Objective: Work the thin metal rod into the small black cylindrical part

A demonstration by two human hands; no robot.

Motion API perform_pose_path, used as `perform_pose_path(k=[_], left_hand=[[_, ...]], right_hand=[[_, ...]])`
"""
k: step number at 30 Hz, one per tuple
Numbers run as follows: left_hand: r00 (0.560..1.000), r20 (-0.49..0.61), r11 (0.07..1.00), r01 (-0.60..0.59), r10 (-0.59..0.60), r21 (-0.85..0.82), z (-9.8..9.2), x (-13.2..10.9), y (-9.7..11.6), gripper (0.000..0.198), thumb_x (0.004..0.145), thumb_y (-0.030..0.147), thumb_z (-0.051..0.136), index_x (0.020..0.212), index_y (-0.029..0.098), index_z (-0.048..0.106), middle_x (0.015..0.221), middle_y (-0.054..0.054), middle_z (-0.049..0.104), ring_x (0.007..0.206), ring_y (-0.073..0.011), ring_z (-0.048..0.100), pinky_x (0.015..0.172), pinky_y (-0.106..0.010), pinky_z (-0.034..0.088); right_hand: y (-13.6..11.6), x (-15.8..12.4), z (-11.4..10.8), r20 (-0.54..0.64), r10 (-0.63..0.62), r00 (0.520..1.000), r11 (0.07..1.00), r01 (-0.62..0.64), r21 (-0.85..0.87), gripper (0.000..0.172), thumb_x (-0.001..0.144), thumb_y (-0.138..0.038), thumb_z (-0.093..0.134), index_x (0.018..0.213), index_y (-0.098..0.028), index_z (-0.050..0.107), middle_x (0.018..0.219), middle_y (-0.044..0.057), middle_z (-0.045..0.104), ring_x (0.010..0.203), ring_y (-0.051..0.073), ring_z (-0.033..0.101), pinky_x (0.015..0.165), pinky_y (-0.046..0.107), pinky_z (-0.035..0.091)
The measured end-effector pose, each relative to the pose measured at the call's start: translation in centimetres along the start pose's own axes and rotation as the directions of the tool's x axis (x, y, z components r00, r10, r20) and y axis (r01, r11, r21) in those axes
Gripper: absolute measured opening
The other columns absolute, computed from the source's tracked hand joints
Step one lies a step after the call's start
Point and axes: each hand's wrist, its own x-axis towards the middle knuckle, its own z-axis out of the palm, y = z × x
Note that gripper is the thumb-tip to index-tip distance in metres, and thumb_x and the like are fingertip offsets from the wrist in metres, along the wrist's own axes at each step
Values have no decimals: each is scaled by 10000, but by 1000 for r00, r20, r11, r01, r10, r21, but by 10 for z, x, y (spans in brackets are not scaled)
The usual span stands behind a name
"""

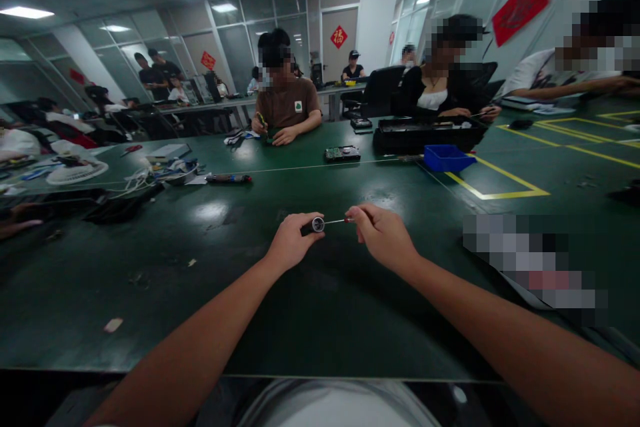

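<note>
My left hand (294, 240) is closed around a small dark cylinder (317, 224) whose round end, with a pale ring, faces me. Its exact kind is not clear. In my right hand (381, 230) is a screwdriver (335, 221), its thin metal shaft pointing left at the cylinder and a bit of red showing by my fingertips. The shaft's tip reaches the cylinder's rim, though I cannot tell whether it touches. Both hands are just above the green table (320, 320), and most of the screwdriver's handle is hidden in my fingers.
A blue bin (449, 157) stands beside a long black casing (427, 135). A circuit board device (343, 153) lies ahead, and a dark pen-like tool (229, 179) is to the left. A blurred-out flat item (530, 260) lies at right. Several co-workers sit around the table.
</note>
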Motion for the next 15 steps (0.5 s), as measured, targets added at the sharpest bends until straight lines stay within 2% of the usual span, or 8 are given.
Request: perform_pose_path(k=[5, 8, 11, 15], left_hand=[[1000, 4, 1000, -1, 1, 5, -1, 1, 0, 379, 831, 213, 742, 1205, 260, 697, 1160, -50, 733, 1106, -263, 628, 1010, -446, 440], [1000, 0, 1000, 13, -13, 12, -1, 1, 0, 384, 832, 217, 741, 1211, 262, 696, 1149, -46, 732, 1095, -261, 626, 1006, -439, 438], [1000, 7, 1000, 4, -5, 18, -1, 0, 0, 383, 836, 229, 741, 1214, 265, 696, 1155, -44, 731, 1100, -261, 622, 1007, -437, 433], [1000, 14, 1000, -14, 14, 21, 0, 0, 1, 374, 841, 237, 737, 1211, 269, 696, 1170, -43, 729, 1109, -263, 621, 1004, -439, 430]], right_hand=[[1, -2, 1, -9, -85, 996, 996, 85, 23, 233, 965, -336, 470, 1063, -222, 649, 845, 39, 709, 650, 182, 604, 594, 313, 425], [3, -3, 1, 27, -98, 995, 994, 96, 55, 212, 970, -317, 457, 1025, -235, 645, 846, 26, 688, 695, 185, 609, 629, 314, 433], [7, -2, 2, 29, -89, 996, 994, 86, 70, 288, 1008, -369, 403, 968, -238, 657, 795, 20, 661, 716, 192, 610, 656, 326, 437], [11, 0, 6, -50, -8, 999, 980, 18, 196, 222, 965, -374, 493, 1090, -229, 606, 856, 32, 680, 753, 197, 629, 687, 340, 476]])
